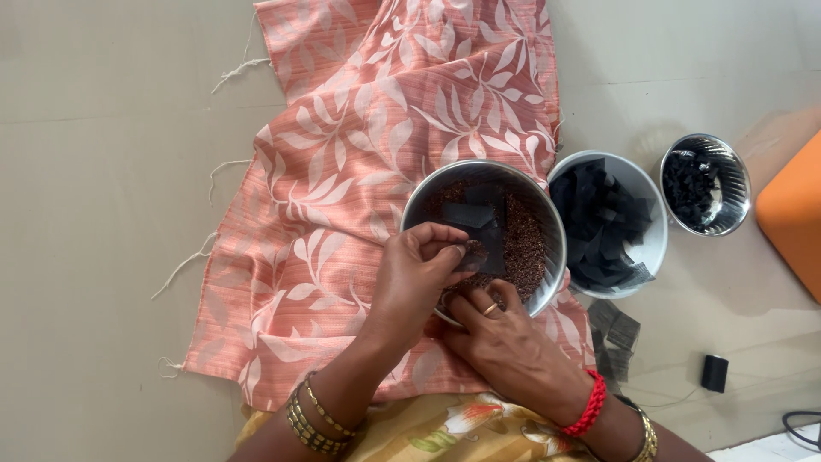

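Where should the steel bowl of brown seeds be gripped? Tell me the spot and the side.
Grip the steel bowl by its thin raised rim on the far side, coming from above. The near rim is taken up by the left hand and right hand, and the white bowl crowds its right side.

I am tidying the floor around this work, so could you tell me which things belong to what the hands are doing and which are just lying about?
In use:
- left hand, pinching a black fabric square
- right hand
- steel bowl of brown seeds
- white bowl of black squares
- small steel bowl of dark pieces
- peach leaf-print cloth

Lying about:
- black spool
- orange object
- black cable
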